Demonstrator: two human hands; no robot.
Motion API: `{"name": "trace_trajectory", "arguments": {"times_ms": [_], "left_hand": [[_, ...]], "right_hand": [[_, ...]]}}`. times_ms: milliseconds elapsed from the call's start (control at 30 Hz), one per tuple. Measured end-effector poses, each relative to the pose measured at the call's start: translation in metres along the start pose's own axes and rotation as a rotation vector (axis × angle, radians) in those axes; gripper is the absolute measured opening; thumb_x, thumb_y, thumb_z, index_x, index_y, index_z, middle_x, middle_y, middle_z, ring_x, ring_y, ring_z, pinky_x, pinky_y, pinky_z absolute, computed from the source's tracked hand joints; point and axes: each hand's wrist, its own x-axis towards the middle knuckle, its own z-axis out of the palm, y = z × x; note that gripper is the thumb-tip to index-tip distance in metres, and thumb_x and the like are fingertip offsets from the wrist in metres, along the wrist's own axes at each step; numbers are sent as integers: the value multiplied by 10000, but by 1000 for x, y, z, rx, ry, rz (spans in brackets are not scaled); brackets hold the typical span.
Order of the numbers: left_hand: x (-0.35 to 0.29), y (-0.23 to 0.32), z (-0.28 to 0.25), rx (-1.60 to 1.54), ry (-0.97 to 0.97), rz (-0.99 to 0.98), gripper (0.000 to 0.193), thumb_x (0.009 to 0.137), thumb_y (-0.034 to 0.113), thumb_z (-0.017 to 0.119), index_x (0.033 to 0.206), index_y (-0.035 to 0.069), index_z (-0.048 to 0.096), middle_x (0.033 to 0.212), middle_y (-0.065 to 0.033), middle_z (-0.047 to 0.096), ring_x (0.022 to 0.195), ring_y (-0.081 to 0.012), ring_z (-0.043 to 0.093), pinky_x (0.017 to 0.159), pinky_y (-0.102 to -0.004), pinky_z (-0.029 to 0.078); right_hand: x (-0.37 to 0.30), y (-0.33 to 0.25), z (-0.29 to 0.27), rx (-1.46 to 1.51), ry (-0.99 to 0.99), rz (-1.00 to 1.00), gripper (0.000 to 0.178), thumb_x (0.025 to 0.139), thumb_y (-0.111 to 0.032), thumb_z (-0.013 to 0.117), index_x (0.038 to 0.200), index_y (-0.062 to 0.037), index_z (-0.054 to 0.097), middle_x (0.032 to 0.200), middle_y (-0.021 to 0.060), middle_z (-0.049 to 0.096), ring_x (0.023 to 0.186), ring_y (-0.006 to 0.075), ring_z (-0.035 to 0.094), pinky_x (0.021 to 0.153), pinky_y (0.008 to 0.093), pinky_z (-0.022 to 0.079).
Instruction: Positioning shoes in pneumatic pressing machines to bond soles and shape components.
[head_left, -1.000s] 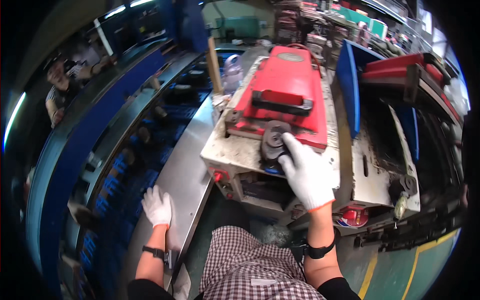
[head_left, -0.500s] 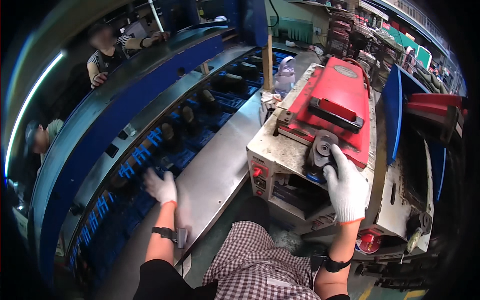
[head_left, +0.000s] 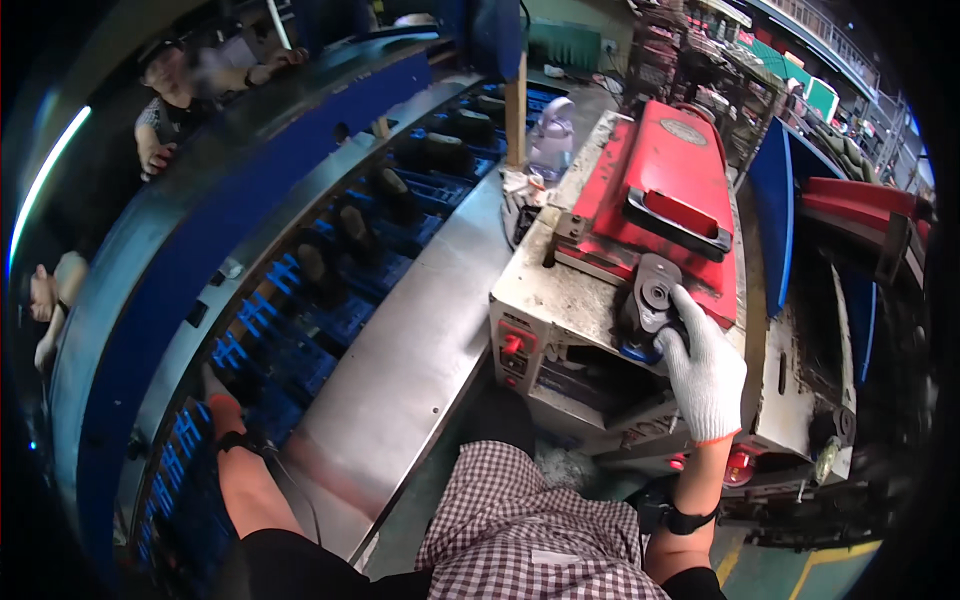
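Left hand [head_left: 211, 382] has moved further over the blue racks [head_left: 257, 315]; too dark for me to tell its grip. Right hand [head_left: 704, 372] is half-curled against the grey knob [head_left: 655, 286] beside the red lid [head_left: 682, 150], maybe not gripping. A loose thumb could slip; I'd worry about that wrist cable [head_left: 306, 497] snagging too.

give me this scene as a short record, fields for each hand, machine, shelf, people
left hand: blurred, in at the blue racks; grip unclear
right hand: white-gloved, thumb and forefinger at the dark metal piece; grip unclear
machine: red hood with black handle, on stained pale cabinet
shelf: metal shelf alongside racks; lilac bottle beside wooden post
people: one person beyond blue beam, another person far left
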Motion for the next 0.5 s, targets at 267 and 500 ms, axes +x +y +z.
{"name": "trace_trajectory", "arguments": {"times_ms": [267,500], "left_hand": [[28,-5,-18,684,-451,823,626,980,137,618,1578,61,450,1460,-175,594,1282,-307,600,1071,-442,502],[28,-14,-45,878,-254,794,904,736,74,777,1570,126,433,1507,-173,516,1380,-360,486,1152,-655,393]], "right_hand": [[-1,-4,1,-109,-5,49,499,926,-248,761,1411,-173,672,1074,131,763,948,319,746,815,412,587],[-5,0,6,-144,-12,58,496,960,-255,716,1434,-157,611,963,144,686,858,336,717,744,468,557]]}}
